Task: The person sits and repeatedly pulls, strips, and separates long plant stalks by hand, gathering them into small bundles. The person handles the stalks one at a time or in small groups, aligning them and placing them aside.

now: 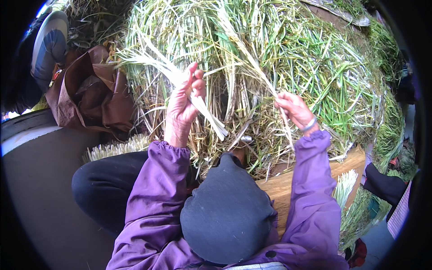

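My left hand (186,94) is closed around a small bundle of pale plant stalks (210,116); their cut ends point down to the right and the leafy ends fan out to the upper left. To the right, my right hand (293,107) pinches a thin bunch of dry, yellowish stalks (258,69), which stretches from the upper left down past my fingers. Under and beyond both hands lies a large heap of green and straw-coloured long-leaved stalks (324,74). A bracelet circles my right wrist.
A brown fabric bag (116,98) stands open at the left. Near my bent knee is a packed row of pale cut stalks (118,147). A wooden board (280,187) and another stalk bundle (345,185) lie at the right. Parts of other people show at both edges.
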`<act>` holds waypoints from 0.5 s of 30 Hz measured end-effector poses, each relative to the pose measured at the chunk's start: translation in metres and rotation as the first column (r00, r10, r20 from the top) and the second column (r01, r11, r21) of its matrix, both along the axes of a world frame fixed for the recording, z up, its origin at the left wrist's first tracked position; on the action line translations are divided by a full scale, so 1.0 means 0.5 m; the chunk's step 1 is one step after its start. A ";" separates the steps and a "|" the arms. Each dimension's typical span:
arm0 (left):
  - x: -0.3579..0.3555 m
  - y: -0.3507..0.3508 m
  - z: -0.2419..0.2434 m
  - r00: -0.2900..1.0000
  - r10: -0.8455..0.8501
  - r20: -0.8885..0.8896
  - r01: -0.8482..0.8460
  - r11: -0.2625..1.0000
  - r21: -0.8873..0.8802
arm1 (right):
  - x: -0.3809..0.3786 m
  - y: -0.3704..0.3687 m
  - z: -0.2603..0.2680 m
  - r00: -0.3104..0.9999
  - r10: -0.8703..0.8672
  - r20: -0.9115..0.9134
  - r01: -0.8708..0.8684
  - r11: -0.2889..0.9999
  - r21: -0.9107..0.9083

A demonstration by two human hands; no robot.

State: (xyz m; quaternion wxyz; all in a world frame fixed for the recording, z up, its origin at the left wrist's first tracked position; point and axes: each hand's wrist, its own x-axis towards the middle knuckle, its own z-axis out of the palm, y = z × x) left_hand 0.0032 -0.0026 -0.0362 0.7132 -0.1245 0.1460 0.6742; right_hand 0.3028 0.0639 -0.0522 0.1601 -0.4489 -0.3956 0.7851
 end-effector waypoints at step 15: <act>0.038 -0.020 0.016 0.968 -0.185 -0.171 0.212 0.964 0.162 | 0.067 -0.092 0.171 0.830 -0.481 -0.282 0.552 0.780 0.295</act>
